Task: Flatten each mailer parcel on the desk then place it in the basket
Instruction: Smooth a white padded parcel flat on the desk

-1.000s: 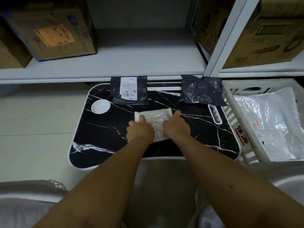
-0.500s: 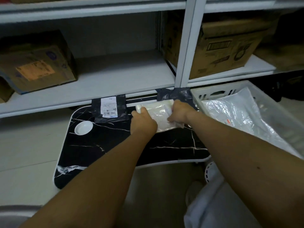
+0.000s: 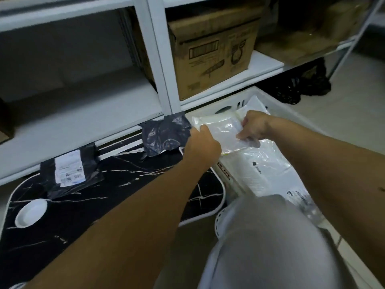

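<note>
Both hands are carrying a white mailer over the near end of the basket; the left hand is gripping its left edge, the right hand is pinching its right edge, fingers curled around it. The mailer is looking fairly flat and is hanging above the basket rim, not yet set down. Inside the basket a large clear-white bag is already lying, so at least one parcel seems done. Judging from this, the white one is near its drop, and two are left on the desk: a black mailer with a label at the back left and a crumpled black mailer at the back edge, just beside the basket and still looking puffy. Both are waiting for flattening. A small white dish is sitting on the desk's left side, well apart from the parcels. Cardboard box is sitting on the shelf behind. The person's knee is covering the basket's near part, and the left forearm is crossing the desk, so reaching the crumpled one may be awkward until the hands are freed.
</note>
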Demonstrator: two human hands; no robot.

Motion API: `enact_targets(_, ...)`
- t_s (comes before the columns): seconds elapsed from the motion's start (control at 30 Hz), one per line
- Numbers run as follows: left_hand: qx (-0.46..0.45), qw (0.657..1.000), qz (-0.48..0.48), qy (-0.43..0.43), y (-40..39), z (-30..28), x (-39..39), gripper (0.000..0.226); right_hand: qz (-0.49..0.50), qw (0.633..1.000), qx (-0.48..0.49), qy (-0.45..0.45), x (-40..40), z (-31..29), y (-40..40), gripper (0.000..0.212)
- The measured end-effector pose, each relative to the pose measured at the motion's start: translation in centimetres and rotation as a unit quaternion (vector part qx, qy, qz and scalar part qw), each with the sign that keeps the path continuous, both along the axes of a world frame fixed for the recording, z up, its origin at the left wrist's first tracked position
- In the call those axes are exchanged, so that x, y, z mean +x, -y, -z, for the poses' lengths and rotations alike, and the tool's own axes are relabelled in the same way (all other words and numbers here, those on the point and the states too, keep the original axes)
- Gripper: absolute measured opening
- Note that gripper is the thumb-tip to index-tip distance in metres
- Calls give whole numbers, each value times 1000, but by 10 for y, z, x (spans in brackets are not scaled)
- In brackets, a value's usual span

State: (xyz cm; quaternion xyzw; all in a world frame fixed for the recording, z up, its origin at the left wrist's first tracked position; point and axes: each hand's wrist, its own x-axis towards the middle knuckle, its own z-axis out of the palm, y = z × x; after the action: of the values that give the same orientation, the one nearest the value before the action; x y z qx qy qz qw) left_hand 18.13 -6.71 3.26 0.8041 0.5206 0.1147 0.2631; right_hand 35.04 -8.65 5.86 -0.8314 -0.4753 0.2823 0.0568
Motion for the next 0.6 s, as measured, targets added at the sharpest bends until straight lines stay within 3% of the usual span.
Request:
enact_targets(0.17,-19,994,109,-16,-1,37,56,9,97,994,-14,37,61,37,18,21)
enact_targets(0.33,-66,974,200,-85,4,79,105,9,161,984,-32,70,115,92,34,44)
enact_targets(0.47,-118,946,246,-175,10,103,139,28,191,978,-7,79,146,137,40,39)
enact_targets(0.6,-172,929,270,-188,14,124,157,42,218,968,11,127,155,163,43,29)
